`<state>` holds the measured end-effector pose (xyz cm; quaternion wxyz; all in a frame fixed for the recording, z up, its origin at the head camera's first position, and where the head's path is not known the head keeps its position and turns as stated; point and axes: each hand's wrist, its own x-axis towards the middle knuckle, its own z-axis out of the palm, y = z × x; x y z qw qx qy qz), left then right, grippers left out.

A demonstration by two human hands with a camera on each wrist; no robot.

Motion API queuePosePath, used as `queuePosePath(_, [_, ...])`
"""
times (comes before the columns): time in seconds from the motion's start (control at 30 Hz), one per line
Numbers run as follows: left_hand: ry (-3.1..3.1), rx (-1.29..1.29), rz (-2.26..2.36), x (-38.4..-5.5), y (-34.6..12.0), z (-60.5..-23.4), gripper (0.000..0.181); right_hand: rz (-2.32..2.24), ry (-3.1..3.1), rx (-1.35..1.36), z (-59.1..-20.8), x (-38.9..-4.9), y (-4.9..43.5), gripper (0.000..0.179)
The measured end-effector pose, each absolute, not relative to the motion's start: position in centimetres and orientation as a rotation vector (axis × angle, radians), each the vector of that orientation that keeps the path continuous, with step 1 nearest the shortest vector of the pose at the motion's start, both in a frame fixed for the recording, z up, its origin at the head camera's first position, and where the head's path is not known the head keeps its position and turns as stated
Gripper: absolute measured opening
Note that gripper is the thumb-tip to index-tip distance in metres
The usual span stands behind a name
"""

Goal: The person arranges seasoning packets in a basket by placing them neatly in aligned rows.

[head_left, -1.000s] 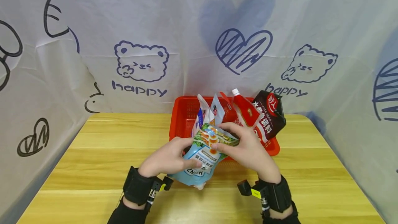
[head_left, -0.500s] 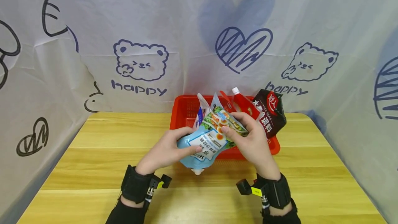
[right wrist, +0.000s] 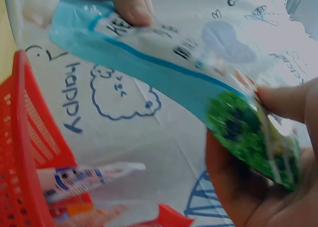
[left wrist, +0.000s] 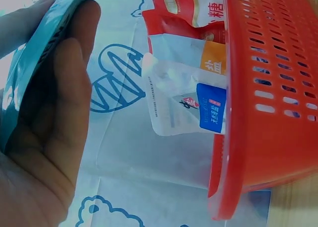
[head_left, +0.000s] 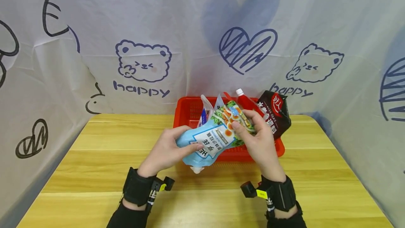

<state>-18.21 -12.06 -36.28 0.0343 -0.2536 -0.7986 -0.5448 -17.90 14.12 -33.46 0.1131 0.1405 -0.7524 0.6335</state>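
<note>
A light blue Heinz salad dressing pouch [head_left: 213, 140] is held up in front of the basket, tilted, its white cap [head_left: 197, 169] pointing down and left. My left hand [head_left: 167, 150] grips the capped half, thumb across the printed front. At the flat end with the food picture, my right hand [head_left: 257, 140] pinches it between thumb and fingers. In the right wrist view the green printed corner [right wrist: 243, 132] bends between right thumb and fingers. The left wrist view shows the left fingers [left wrist: 69, 83] behind the pouch [left wrist: 37, 68].
A red plastic basket [head_left: 181, 115] stands at the table's back. It holds a white packet with a blue label [left wrist: 184, 98], a red pouch with a white cap [head_left: 248, 103] and a dark seasoning packet [head_left: 273, 112], among others. A drawn-on white cloth [head_left: 196, 45] hangs behind.
Both hands have raised the salad dressing pouch a little, up and away from the body. It has turned so its flat end points further right.
</note>
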Motion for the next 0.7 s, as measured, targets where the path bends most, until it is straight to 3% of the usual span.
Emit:
queuePosePath(0.4, [-2.582,-0.897,-1.499,-17.8,-13.0,-35.6,0.020,1.527,-2.595,0.652,-33.0,-17.9,16.4,0.047])
queuePosePath(0.7, [-2.753,-1.001,-1.234,-17.7,-13.3,-35.2,0.020,1.100,-2.821,0.865,-33.1,-17.6,16.2,0.040])
